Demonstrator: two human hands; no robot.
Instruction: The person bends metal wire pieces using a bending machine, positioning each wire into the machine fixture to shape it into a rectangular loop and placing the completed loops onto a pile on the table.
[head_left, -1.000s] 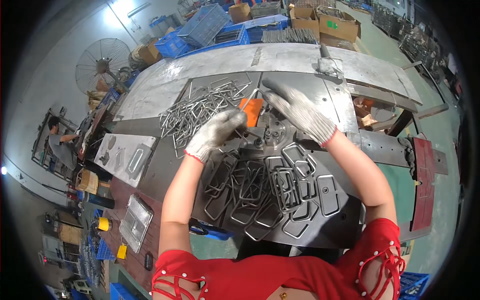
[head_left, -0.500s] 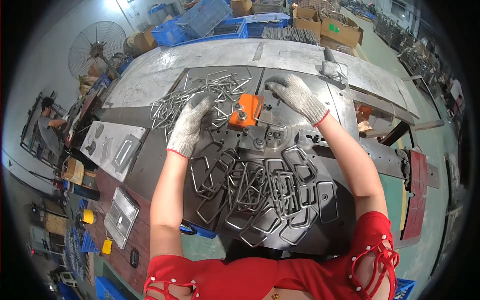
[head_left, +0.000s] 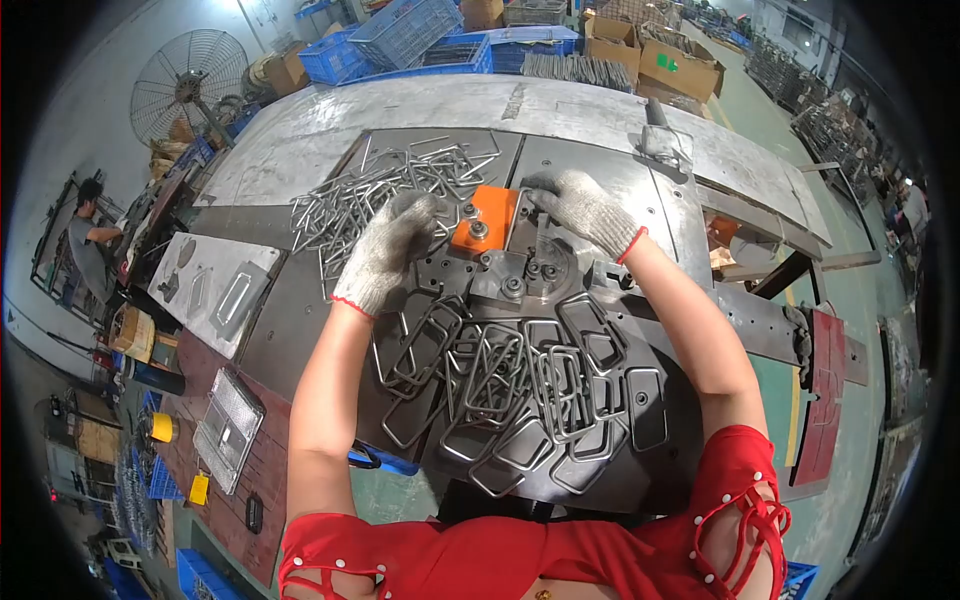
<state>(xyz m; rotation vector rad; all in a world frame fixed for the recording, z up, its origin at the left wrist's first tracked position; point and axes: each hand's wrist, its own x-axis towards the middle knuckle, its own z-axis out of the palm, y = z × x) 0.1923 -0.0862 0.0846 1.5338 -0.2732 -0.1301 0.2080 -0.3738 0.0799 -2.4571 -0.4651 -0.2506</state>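
Observation:
My left hand (head_left: 388,250), in a white knit glove with a red cuff, has its fingers curled just left of an orange block (head_left: 490,212). Whatever those fingers hold is hidden. On the block's other side, my gloved right hand (head_left: 588,208) has its fingertips closed at the upper end of a bent metal rod (head_left: 516,220) along the block's right edge. A bolted steel fixture (head_left: 512,280) sits in front of the block. Behind my left hand lies a heap of bent rods (head_left: 400,180). Nearer my body is a pile of rectangular wire frames (head_left: 497,370).
A flat metal plate (head_left: 215,290) lies at the left of the steel bench (head_left: 290,320). Blue crates (head_left: 410,30) and cardboard boxes (head_left: 680,65) stand behind the bench. A co-worker (head_left: 88,250) is at far left, near a large fan (head_left: 187,87).
My right hand has moved left and its fingertips have come to the rod beside the orange block. My left hand has shifted slightly toward the block. The whole view has moved a little.

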